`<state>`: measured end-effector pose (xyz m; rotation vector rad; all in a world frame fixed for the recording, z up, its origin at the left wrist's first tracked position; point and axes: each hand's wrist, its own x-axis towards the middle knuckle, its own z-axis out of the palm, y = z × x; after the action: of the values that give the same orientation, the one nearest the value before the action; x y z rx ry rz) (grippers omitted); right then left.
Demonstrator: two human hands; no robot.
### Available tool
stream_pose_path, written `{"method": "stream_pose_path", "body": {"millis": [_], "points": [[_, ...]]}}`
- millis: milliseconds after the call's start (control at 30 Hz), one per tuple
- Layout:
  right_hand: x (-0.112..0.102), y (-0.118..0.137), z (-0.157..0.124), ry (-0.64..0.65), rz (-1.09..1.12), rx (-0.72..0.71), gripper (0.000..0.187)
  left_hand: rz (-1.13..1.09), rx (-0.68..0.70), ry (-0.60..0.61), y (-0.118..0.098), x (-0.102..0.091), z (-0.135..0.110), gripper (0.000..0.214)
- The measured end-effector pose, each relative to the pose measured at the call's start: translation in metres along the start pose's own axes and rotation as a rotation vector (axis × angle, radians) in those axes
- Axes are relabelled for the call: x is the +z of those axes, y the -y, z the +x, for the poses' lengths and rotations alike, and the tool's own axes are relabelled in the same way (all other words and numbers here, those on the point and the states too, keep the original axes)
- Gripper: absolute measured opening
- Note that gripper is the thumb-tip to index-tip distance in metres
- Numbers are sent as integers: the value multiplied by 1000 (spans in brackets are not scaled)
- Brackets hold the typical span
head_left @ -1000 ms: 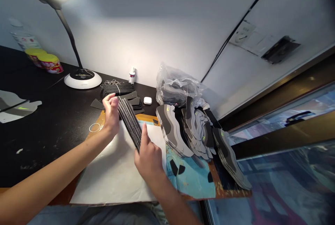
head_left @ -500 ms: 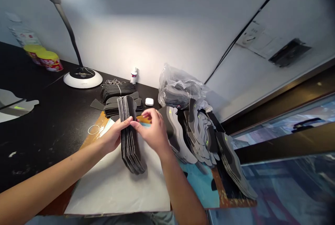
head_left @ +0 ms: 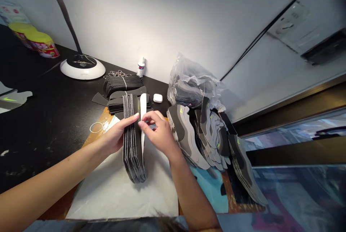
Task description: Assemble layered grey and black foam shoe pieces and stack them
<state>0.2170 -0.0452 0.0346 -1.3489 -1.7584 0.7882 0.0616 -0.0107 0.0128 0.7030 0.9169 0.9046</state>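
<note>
A stack of flat dark shoe-shaped cutouts [head_left: 132,152] stands on edge on a white sheet [head_left: 119,192]. My left hand [head_left: 115,136] grips the stack from the left, fingers across its top. My right hand [head_left: 159,133] pinches the rightmost piece [head_left: 142,111], whose white face shows, and tilts it away from the stack.
Fanned grey and black shoe cutouts [head_left: 205,138] lie to the right, a plastic bag of more [head_left: 191,86] behind them. Banded black bundles [head_left: 123,84], a white earbud case [head_left: 158,98], a small glue bottle [head_left: 140,67], a lamp base [head_left: 82,68], a rubber band [head_left: 96,127] and yellow tubs [head_left: 40,43] sit on the black table.
The stack went from being held tilted in the air to standing on edge on the sheet. My right hand moved from its near end to its top and peeled one piece off.
</note>
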Motion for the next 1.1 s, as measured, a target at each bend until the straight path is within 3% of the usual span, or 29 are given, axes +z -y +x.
{"method": "stream_pose_path", "body": {"millis": [100,167,333,467,567,733,1000,1100], "points": [[3,10,-3,0,-145,17,31,-56,-133,86,-1,-2,-1,34],[3,11,-3,26,-147,21,34,-86,-151,92,-1,-3,-1,34],[-1,1,-2,78,7,-36,24,-115,-177,-38,-4,-3,-2,31],[2,2,-4,45,-78,-38,23,-131,-185,-116,-5,-4,0,29],[9,8,-6,63,-155,-10,10,-144,-182,-92,-4,-4,2,31],[16,12,-7,73,-151,21,26,-176,-143,-44,-2,-6,1,32],[8,-6,-3,130,27,-38,21,-193,-183,-112,-9,-4,-1,29],[9,-6,-3,116,-16,-47,21,-228,-191,-144,-9,-3,0,26]]}}
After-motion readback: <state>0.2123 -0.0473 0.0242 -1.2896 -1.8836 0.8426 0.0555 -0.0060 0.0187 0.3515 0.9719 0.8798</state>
